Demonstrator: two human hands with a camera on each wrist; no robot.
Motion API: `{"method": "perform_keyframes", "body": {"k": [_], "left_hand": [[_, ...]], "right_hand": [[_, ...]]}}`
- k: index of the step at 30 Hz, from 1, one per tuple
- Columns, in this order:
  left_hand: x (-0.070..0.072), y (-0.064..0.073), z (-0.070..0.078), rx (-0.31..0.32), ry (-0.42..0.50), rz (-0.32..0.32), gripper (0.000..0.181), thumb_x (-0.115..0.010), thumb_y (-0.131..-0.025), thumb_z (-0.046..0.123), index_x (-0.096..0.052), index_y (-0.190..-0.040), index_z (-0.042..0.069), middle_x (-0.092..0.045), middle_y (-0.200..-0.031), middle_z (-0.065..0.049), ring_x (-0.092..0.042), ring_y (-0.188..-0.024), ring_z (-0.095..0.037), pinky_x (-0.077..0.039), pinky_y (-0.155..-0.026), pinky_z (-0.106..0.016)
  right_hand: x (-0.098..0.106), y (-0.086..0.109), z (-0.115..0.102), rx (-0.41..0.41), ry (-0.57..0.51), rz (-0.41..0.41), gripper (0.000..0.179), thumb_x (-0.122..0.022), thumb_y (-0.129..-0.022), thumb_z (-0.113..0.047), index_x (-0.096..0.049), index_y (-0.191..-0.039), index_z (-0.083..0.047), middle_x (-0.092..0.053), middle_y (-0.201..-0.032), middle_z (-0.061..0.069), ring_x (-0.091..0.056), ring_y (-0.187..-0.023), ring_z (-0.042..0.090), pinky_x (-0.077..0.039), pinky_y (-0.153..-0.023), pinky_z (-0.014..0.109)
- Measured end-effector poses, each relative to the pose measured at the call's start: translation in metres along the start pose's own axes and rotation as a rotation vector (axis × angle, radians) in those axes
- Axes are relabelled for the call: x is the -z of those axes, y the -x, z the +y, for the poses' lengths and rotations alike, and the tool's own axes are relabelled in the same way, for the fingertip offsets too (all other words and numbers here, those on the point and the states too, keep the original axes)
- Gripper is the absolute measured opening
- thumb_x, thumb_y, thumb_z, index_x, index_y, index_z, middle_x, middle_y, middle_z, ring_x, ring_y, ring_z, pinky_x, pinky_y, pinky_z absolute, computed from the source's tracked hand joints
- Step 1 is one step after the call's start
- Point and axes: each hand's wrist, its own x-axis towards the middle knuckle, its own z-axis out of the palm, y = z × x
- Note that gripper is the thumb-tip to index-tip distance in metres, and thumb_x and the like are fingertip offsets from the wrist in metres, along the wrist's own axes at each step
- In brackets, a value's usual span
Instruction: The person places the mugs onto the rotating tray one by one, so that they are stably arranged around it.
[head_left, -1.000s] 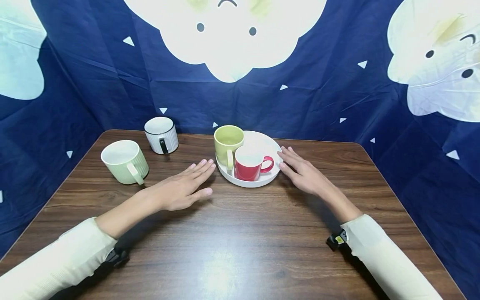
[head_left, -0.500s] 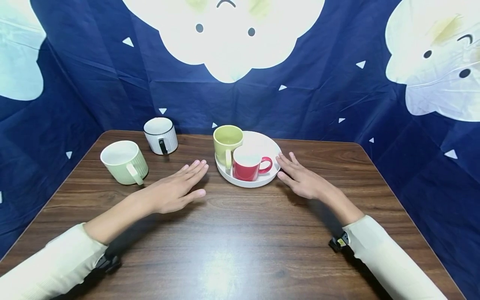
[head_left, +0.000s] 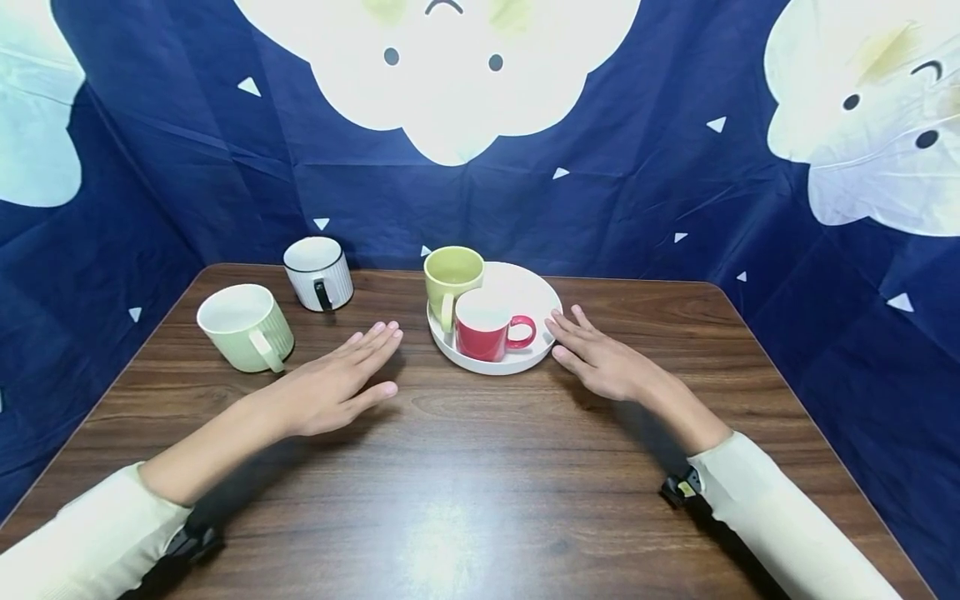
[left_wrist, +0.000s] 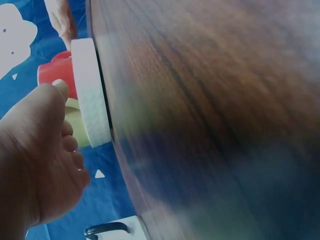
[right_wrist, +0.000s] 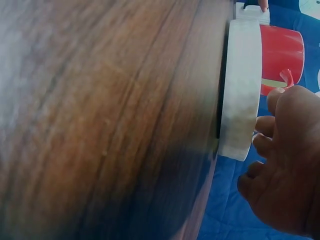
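Note:
A white round plate (head_left: 528, 292) carries a red mug (head_left: 480, 340) and a yellow-green mug (head_left: 442, 282), which stand close together. My right hand (head_left: 606, 360) has its fingers spread at the plate's right rim; whether they touch it I cannot tell. On the other side, my left hand (head_left: 322, 390) hovers with straight fingers, apart from the plate and holding nothing. In the left wrist view its thumb (left_wrist: 61, 89) overlaps the red mug (left_wrist: 65, 75). The right wrist view has my fingertips (right_wrist: 265, 126) beside the plate's side wall (right_wrist: 242, 90).
A pale green ribbed mug (head_left: 251, 335) stands on the left of the wooden table (head_left: 480, 467). Behind it is a white ribbed mug (head_left: 333, 282) with a black handle. A dark blue cloth (head_left: 480, 204) with white clouds hangs behind the table.
My left hand has drawn back leftward from the plate. The red mug sits slightly further left on the plate. My right hand stays near the rim, and the view has shifted slightly.

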Motion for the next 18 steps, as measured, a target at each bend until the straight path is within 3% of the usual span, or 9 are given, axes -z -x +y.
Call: {"method": "perform_keyframes", "body": {"k": [12,18], "left_hand": [[0.004,0.018,-0.002,0.056,-0.067,0.055,0.076,-0.052,-0.121,0.046,-0.029,-0.178,0.002,-0.026,-0.187,-0.021,-0.026,-0.175,-0.044,-0.026,-0.142,-0.060],[0.004,0.024,0.001,0.037,-0.085,0.112,0.075,-0.056,-0.119,0.045,-0.035,-0.176,0.001,-0.035,-0.184,-0.022,-0.036,-0.171,-0.044,-0.033,-0.139,-0.060]], "right_hand": [[0.002,0.002,0.001,0.002,-0.001,-0.010,0.064,-0.045,-0.123,-0.043,-0.033,-0.179,-0.014,-0.024,-0.188,0.012,-0.009,-0.177,0.047,-0.020,-0.141,0.069],[0.001,0.003,-0.001,0.003,0.000,-0.003,0.063,-0.045,-0.123,-0.044,-0.035,-0.178,-0.015,-0.025,-0.188,0.012,-0.010,-0.177,0.046,-0.021,-0.141,0.070]]}}
